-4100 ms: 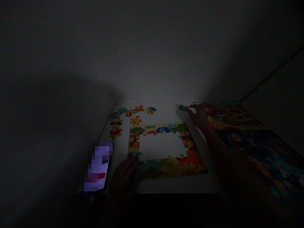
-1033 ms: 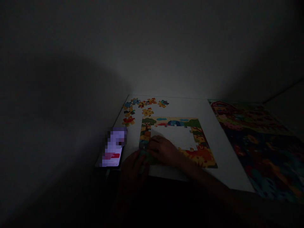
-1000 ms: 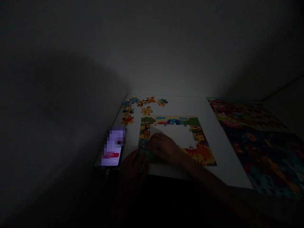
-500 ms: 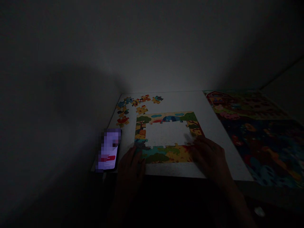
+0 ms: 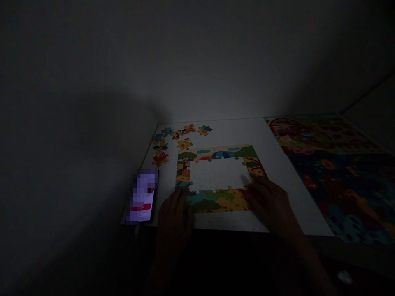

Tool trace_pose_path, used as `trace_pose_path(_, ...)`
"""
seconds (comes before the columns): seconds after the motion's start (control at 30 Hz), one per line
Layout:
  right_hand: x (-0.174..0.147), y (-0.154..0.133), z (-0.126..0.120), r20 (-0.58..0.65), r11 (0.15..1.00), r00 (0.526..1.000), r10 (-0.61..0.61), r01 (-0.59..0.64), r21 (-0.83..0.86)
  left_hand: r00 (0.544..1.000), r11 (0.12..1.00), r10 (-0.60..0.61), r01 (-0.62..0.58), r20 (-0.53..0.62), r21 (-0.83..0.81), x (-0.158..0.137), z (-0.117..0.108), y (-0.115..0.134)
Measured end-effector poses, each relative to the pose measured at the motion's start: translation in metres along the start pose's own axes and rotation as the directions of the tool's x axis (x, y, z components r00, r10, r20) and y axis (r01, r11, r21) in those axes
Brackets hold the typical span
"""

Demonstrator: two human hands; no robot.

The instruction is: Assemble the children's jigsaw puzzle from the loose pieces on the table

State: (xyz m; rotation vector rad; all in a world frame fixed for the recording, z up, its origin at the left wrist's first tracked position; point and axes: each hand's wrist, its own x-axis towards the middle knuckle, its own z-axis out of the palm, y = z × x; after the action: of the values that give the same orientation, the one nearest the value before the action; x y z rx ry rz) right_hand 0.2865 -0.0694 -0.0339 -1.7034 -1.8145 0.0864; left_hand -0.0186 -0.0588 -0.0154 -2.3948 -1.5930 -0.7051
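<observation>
A jigsaw puzzle border lies flat, its edge pieces joined into a rectangle around a bare white middle. Trees, a blue tent and a green crocodile are printed on it. My left hand rests on its lower left corner, fingers stretched forward and a little apart. Over the lower right corner lies my right hand, its fingers spread and touching the pieces there. Nothing shows lifted in either hand, though the dim light and the right hand hide that corner.
Several loose puzzle pieces lie at the table's back left. A lit phone with a cable stands at the left edge. Dark, colourful picture sheets cover the right side. A white wall rises behind the white table.
The view has shifted slightly. My left hand has moved a little to the right along the lower left corner. My right hand stays at the lower right corner with small finger movement.
</observation>
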Motion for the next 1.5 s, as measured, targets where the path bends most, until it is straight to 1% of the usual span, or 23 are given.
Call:
trace_pose_path(0.1,0.001,-0.002,-0.002,0.029,1.0,1.0,0.008,-0.008,-0.002,0.999,1.0,-0.019,0.018,-0.042,-0.018,0.001,0.002,0.001)
trace_pose_path(0.17,0.001,-0.003,-0.003,0.036,1.0,0.999,0.024,-0.024,0.004,0.999,0.999,-0.019,0.017,-0.05,-0.035,0.003,0.004,0.002)
trace_pose_path(0.33,0.001,-0.002,-0.004,0.045,0.999,0.998,0.037,-0.038,0.017,0.997,0.996,-0.074,0.073,-0.02,-0.058,0.006,0.003,0.006)
trace_pose_path(0.43,0.001,-0.003,-0.005,0.039,0.999,0.999,0.037,-0.038,0.013,0.998,0.997,-0.056,0.054,-0.028,-0.058,0.005,0.002,0.007)
trace_pose_path(0.53,0.001,-0.005,-0.005,0.029,0.999,0.999,0.038,-0.038,0.006,0.997,0.997,-0.072,0.071,-0.025,-0.042,0.003,0.003,0.009)
trace_pose_path(0.6,0.001,-0.005,-0.005,0.026,0.999,0.999,0.037,-0.037,0.004,0.995,0.994,-0.104,0.104,-0.003,-0.022,0.003,0.003,0.01)
trace_pose_path(0.67,0.001,-0.004,-0.004,0.025,0.999,0.999,0.032,-0.032,-0.002,0.994,0.994,-0.11,0.11,0.012,-0.011,0.004,0.004,0.011)
trace_pose_path(0.77,0.0,-0.003,-0.002,0.016,0.999,0.999,0.033,-0.033,-0.026,0.993,0.993,-0.116,0.117,0.011,-0.02,0.008,0.005,0.009)
trace_pose_path(0.93,0.0,-0.001,0.002,-0.012,0.999,0.999,0.029,-0.03,-0.026,0.982,0.981,-0.19,0.19,-0.008,-0.027,0.012,0.005,-0.001)
trace_pose_path(1.13,0.0,0.003,0.005,-0.018,1.0,1.0,0.024,-0.024,0.007,0.988,0.988,-0.153,0.153,0.018,-0.009,0.006,0.007,-0.008)
trace_pose_path(1.3,-0.001,0.005,0.005,-0.008,1.0,1.0,-0.005,0.005,-0.01,0.974,0.973,-0.228,0.228,0.002,-0.018,0.01,0.006,-0.005)
trace_pose_path(1.43,-0.002,0.006,0.006,-0.009,1.0,1.0,0.014,-0.014,-0.016,0.984,0.984,-0.179,0.179,-0.005,-0.013,0.012,0.009,-0.008)
trace_pose_path(1.5,-0.002,0.007,0.007,-0.007,1.0,1.0,0.014,-0.014,-0.016,0.983,0.984,-0.181,0.181,-0.004,-0.005,0.011,0.009,-0.008)
